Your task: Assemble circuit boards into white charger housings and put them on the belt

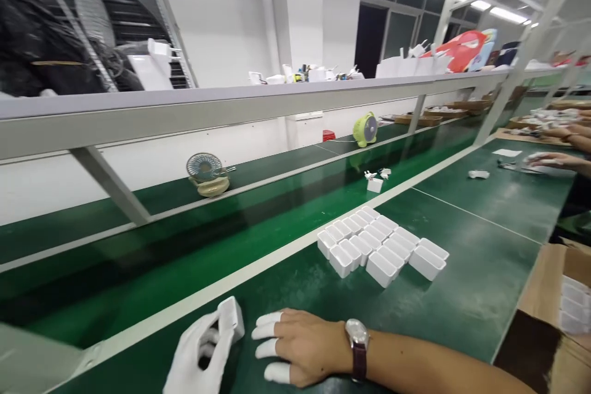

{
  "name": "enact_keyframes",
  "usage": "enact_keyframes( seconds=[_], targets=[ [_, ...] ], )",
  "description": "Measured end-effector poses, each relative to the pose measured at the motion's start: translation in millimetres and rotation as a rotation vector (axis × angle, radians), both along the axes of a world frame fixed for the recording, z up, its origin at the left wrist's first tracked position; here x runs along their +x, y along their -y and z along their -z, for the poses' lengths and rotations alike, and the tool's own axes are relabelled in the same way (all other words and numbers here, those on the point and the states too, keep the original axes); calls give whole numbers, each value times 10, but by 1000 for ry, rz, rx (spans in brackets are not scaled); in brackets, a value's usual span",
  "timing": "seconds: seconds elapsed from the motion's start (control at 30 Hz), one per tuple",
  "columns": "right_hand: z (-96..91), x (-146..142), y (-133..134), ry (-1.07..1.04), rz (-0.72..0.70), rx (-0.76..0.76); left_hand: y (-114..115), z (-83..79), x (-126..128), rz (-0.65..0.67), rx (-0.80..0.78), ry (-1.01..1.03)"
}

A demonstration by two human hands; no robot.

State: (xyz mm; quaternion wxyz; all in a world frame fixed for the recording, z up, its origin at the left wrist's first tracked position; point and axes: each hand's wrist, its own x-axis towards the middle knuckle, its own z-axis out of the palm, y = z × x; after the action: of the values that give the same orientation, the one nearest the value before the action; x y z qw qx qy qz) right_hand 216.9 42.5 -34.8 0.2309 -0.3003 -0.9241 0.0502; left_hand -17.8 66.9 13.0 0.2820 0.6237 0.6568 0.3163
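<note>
Our white-gloved left hand (196,354) grips a small white plastic housing (231,317) at the green bench's (462,295) near edge. Our right hand (300,348), wearing white finger cots, lies flat, holding nothing. We judge placement in hand; next needs alignment beside the clustered white housings (381,246).

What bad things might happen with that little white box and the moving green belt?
The left hand holds a small white case right at the conveyor belt's edge; it might slip onto the belt. The right hand lies close beside it and might bump it. The cluster of white cases might get knocked.
</note>
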Motion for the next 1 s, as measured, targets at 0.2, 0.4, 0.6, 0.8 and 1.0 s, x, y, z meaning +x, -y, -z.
enact_keyframes(
  seconds=[0.2, 0.4, 0.6, 0.8, 1.0],
  targets=[
    [6, -35, 107, -89, 17, -119, 121, 165, 8, 52, 152, 116],
    [-23, -43, 178, -66, 11, -173, 172, 204, -30, 134, 257, 23],
    [-48, -52, 202, -70, 17, -191, 124, 286, -32, 101, 124, 52],
    [-35, -57, 208, -93, 14, -185, 67, 307, -44, 107, 7, 16],
    [50, -38, 216, -40, 9, -194, 10, 259, -57, 184, 25, -7]
  ],
)
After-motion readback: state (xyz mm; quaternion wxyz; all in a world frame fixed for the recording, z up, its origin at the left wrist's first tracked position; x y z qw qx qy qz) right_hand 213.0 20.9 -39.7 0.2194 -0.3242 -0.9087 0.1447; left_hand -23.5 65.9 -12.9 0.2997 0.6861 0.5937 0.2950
